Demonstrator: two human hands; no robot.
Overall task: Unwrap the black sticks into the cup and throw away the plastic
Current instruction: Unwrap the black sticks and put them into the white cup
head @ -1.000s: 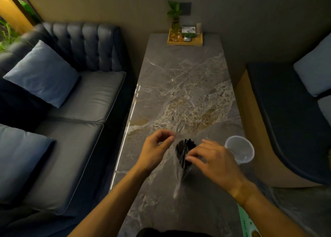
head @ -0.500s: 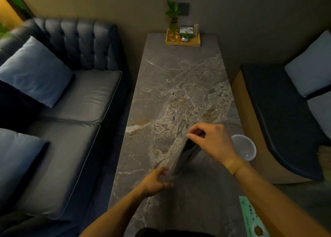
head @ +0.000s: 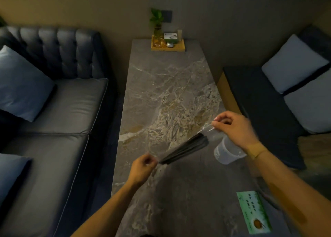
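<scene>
A bundle of black sticks (head: 186,149) in a clear plastic wrapper (head: 207,130) hangs slanted above the marble table (head: 161,93). My left hand (head: 141,168) pinches the wrapper's lower left end. The upper right end of the plastic is pinched by my right hand (head: 234,127). The wrapper is stretched between the two hands. A clear plastic cup (head: 224,151) stands at the table's right edge, just below my right wrist and partly hidden by it.
A wooden tray (head: 168,45) with a small plant and small items sits at the table's far end. A green card (head: 253,212) lies at the near right corner. A dark sofa (head: 53,102) runs along the left, a bench with cushions (head: 286,86) on the right.
My right hand has moved right and up, stretching the plastic over the cup. My left hand has closed on the wrapper's lower end. The sticks now lie more slanted.
</scene>
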